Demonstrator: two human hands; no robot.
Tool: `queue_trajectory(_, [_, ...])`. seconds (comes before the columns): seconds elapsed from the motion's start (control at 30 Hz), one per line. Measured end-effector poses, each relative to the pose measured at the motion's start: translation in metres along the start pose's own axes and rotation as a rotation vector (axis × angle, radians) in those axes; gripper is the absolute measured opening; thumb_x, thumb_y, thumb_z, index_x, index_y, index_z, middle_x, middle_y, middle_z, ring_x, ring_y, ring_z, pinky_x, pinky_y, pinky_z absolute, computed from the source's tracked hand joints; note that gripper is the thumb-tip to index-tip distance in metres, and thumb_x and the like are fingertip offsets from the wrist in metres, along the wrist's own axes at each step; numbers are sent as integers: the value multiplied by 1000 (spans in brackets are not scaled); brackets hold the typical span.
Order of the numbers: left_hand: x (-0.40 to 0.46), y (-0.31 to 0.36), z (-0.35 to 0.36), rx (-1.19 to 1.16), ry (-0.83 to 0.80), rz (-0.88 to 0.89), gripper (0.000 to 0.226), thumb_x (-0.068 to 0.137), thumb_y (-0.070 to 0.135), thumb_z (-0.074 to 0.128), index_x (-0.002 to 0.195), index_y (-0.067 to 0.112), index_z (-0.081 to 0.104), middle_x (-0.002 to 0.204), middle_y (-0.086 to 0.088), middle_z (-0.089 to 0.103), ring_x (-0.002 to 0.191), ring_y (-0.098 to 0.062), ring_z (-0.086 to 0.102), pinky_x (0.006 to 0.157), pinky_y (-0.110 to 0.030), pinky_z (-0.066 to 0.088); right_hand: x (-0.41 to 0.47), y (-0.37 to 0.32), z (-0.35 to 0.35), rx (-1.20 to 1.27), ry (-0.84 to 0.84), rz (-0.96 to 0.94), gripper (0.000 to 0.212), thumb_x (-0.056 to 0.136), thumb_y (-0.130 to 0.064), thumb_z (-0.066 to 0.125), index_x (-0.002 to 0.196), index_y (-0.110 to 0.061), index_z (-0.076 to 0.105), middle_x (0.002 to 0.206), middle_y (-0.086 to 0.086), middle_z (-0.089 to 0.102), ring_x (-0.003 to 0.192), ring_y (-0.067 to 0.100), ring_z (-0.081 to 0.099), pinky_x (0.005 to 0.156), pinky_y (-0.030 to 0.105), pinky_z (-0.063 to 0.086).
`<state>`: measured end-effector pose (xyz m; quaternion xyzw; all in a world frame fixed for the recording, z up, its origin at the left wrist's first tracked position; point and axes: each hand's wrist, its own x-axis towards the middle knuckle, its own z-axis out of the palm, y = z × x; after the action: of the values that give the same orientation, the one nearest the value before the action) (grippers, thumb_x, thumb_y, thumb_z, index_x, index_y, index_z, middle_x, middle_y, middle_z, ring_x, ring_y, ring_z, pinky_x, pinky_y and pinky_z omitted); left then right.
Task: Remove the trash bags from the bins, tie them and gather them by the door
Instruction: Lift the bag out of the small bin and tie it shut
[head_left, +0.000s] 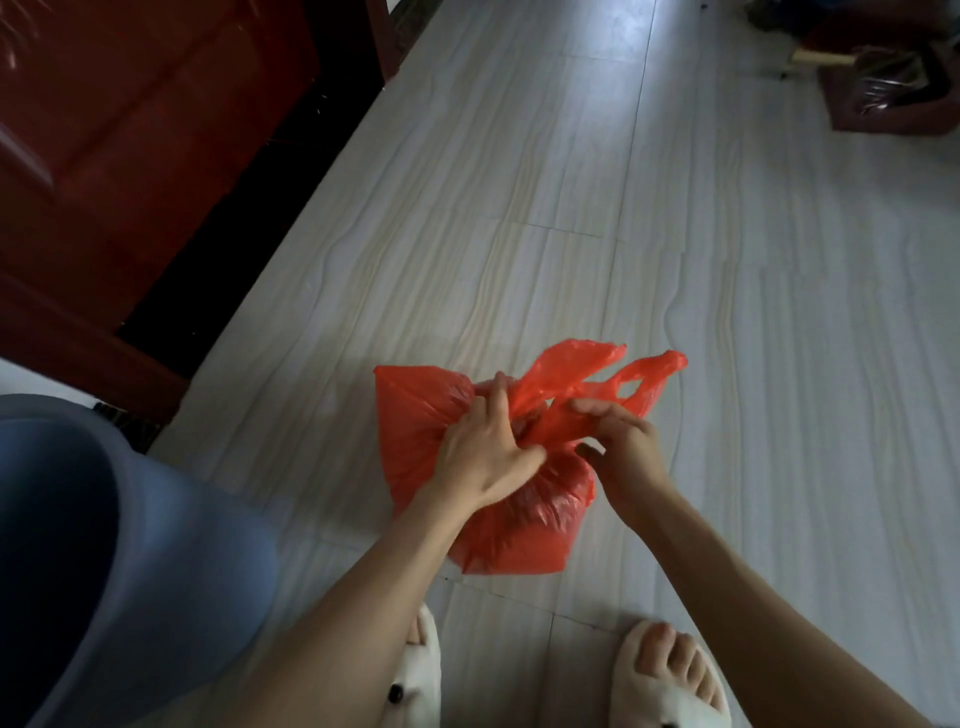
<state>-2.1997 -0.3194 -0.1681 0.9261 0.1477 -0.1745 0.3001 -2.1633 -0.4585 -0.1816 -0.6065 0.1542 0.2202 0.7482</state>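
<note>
Item: red trash bag (511, 525), lower centre of the frame on the tiled floor (727, 312), out of the blue bin (78, 519) at lower left and near the dark red door (130, 130) at upper left; tying appears under way. Left hand (483, 457) presses on the gathered neck, its fingers (496, 395) curled into the plastic; right hand (623, 447) pinches one handle loop (639, 379). Advice: cross the loops low against the contents and pull both evenly so the knot seats tight.
</note>
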Motion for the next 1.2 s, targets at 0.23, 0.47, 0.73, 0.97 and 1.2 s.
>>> queue_trajectory(0.23, [0,-7,12,393,255,-16,60,89,47,43,137,10,36,122,-18,56,114,-35,53,97,-42,37,-8,-26,0,214,-319,-23,30,60,4,47,37,-15,52,56,3,64,61,20,65,71,32,57])
queue_trajectory(0.47, [-5,-16,0,42,110,44,43,96,34,36,101,3,65,114,-20,65,113,-36,55,92,-35,41,7,-33,-7,-170,-65,-108,56,90,-14,53,138,-33,30,132,-4,45,66,14,57,58,27,40])
queue_trajectory(0.73, [-7,-27,-11,-315,-66,18,49,85,53,49,73,9,69,65,-1,69,76,-19,67,75,-31,42,21,-45,10,-315,-77,-70,15,91,-16,52,81,-13,63,64,6,49,43,6,42,38,16,35])
queue_trajectory(0.97, [3,-34,-15,-796,-356,5,41,98,38,29,92,30,69,63,8,73,62,0,61,67,-19,39,19,-53,8,207,27,19,23,93,-9,47,72,-7,56,50,0,59,54,12,61,63,27,59])
queue_trajectory(1.2, [7,-54,-24,-1271,-179,-137,28,98,30,33,97,24,60,64,13,70,51,3,52,45,-10,33,-4,-65,-14,38,-689,208,24,48,-11,81,69,-4,72,62,12,71,60,20,71,61,27,60])
